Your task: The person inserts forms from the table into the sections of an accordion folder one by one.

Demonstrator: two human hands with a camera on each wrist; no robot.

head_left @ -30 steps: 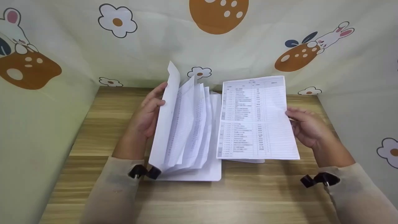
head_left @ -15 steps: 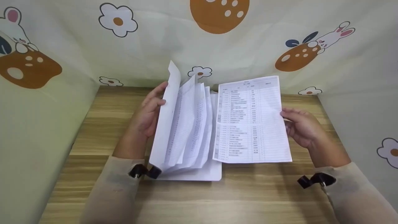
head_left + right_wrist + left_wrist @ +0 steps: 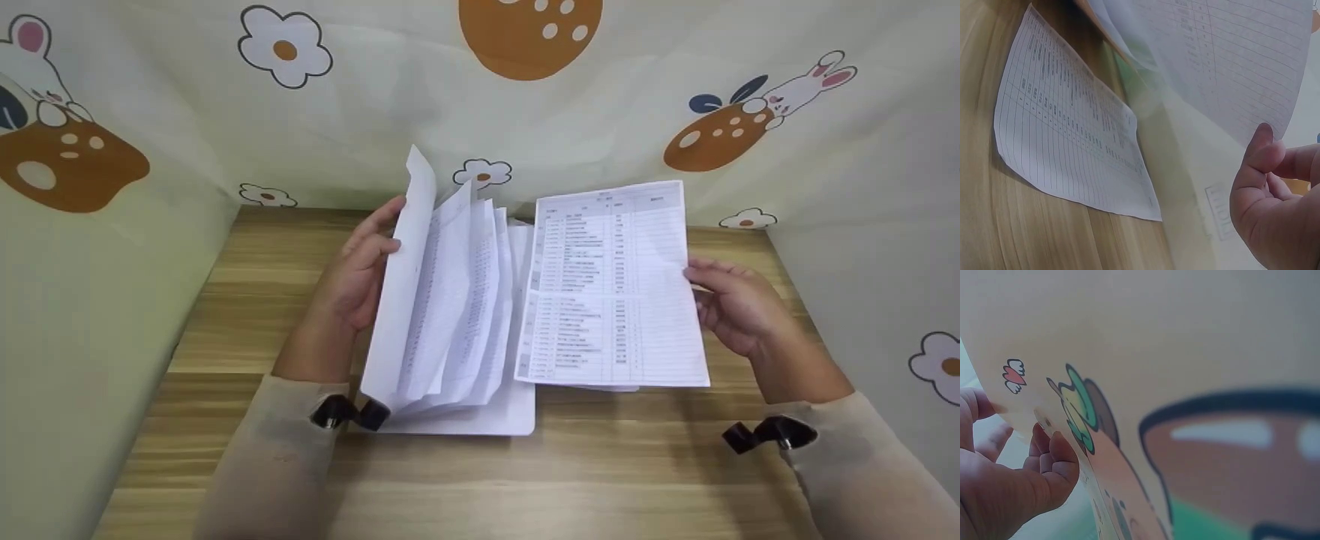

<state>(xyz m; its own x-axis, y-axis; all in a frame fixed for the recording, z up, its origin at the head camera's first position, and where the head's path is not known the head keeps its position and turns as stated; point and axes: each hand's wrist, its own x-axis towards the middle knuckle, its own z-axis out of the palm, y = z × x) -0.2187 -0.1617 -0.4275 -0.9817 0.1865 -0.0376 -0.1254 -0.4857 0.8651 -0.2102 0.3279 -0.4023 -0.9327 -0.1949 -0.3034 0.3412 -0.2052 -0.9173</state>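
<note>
My left hand (image 3: 356, 281) grips the raised white cover of a folder (image 3: 517, 418), thumb on the inside. Cartoon pictures cover its outer face (image 3: 1095, 326) in the left wrist view. Several loose printed papers (image 3: 450, 322) stand fanned inside it. To the right, my right hand (image 3: 739, 307) pinches the right edge of a printed table sheet (image 3: 622, 300), holding it raised and facing me. A crease runs across this sheet's middle. Beneath it, another printed sheet (image 3: 1067, 129) lies on the wooden table, mostly hidden in the head view.
The wooden table (image 3: 450, 495) meets a fabric backdrop (image 3: 360, 112) with rabbit and flower prints behind the folder. Similar fabric walls (image 3: 862, 247) rise at both sides. Black camera mounts (image 3: 772, 433) sit on both wrists.
The sheet in my right hand swung left, then came partly back right, again showing the edge of the paper beneath. My left hand and the folder have stayed in place.
</note>
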